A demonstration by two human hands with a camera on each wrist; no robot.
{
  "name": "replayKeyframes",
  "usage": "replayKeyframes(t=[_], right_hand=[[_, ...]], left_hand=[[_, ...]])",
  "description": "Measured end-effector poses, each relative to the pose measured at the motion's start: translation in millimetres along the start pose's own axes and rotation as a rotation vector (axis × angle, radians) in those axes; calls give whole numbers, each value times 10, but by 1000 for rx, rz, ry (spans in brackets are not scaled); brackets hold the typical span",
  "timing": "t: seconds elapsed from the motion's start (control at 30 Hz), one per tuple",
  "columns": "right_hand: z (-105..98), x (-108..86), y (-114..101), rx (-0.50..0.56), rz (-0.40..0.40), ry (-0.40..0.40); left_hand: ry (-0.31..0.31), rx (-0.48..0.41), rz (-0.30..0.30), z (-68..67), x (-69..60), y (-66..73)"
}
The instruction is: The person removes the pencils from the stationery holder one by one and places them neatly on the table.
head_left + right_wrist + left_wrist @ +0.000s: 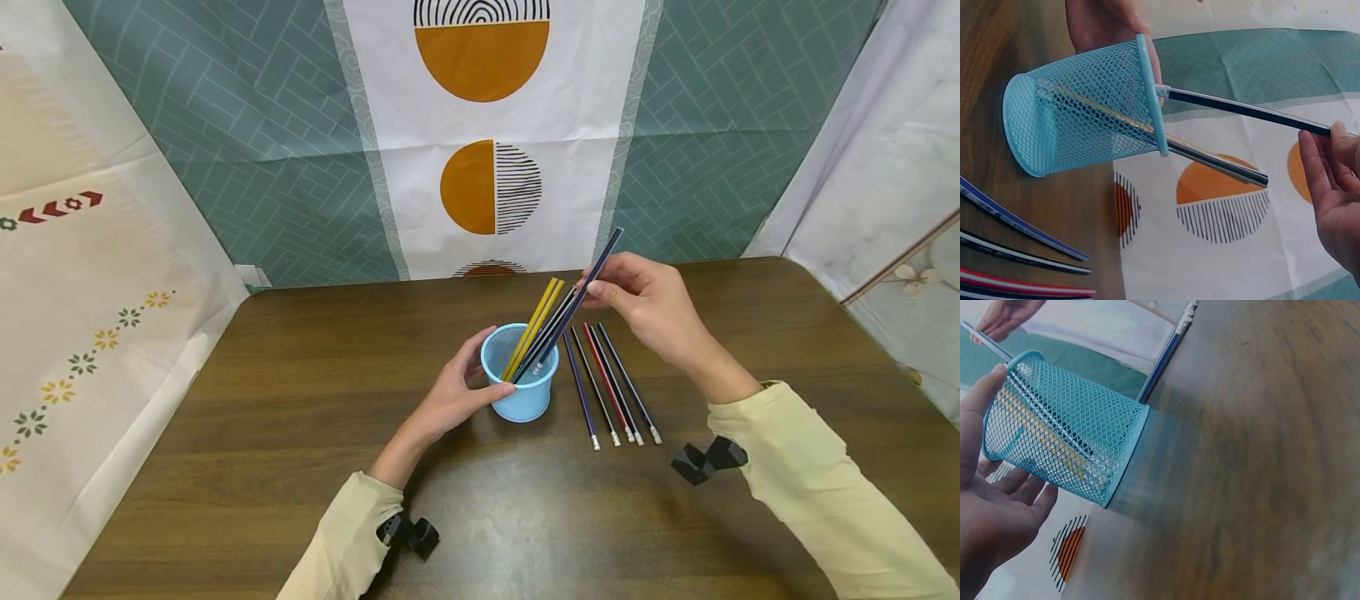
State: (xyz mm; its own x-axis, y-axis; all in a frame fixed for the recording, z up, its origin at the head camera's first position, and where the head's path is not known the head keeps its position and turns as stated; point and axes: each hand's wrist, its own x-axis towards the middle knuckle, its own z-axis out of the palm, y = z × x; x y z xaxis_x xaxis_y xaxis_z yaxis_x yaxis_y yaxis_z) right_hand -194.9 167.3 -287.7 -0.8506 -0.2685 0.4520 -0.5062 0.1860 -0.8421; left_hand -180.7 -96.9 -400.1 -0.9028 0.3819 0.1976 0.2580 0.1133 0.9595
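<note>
My left hand grips the side of a light blue mesh pencil cup, which stands upright on the table, thumb near the rim. Two yellow pencils and some black pencils lean inside it. Above the cup's right side, my right hand pinches a dark blue pencil near its upper end. That pencil slants with its white eraser end down, at the cup's mouth in the right wrist view. To the right of the cup lie several pencils side by side, among them a red pencil.
The brown wooden table carries the cup and the loose pencils. Behind its far edge hangs a green and white patterned cloth. Pale patterned cloths hang at the left and right sides.
</note>
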Motion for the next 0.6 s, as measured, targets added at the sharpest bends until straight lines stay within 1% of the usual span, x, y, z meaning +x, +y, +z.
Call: replayKeyframes(t=[0.23, 0.43, 0.6], right_hand=[[-33, 11, -50, -44, -22, 26], [-43, 30, -50, -47, -33, 43], [-49, 36, -38, -25, -30, 45]], left_hand=[[-1, -1, -2, 0, -4, 8], [-1, 3, -7, -2, -5, 3], [-3, -1, -2, -2, -6, 3]])
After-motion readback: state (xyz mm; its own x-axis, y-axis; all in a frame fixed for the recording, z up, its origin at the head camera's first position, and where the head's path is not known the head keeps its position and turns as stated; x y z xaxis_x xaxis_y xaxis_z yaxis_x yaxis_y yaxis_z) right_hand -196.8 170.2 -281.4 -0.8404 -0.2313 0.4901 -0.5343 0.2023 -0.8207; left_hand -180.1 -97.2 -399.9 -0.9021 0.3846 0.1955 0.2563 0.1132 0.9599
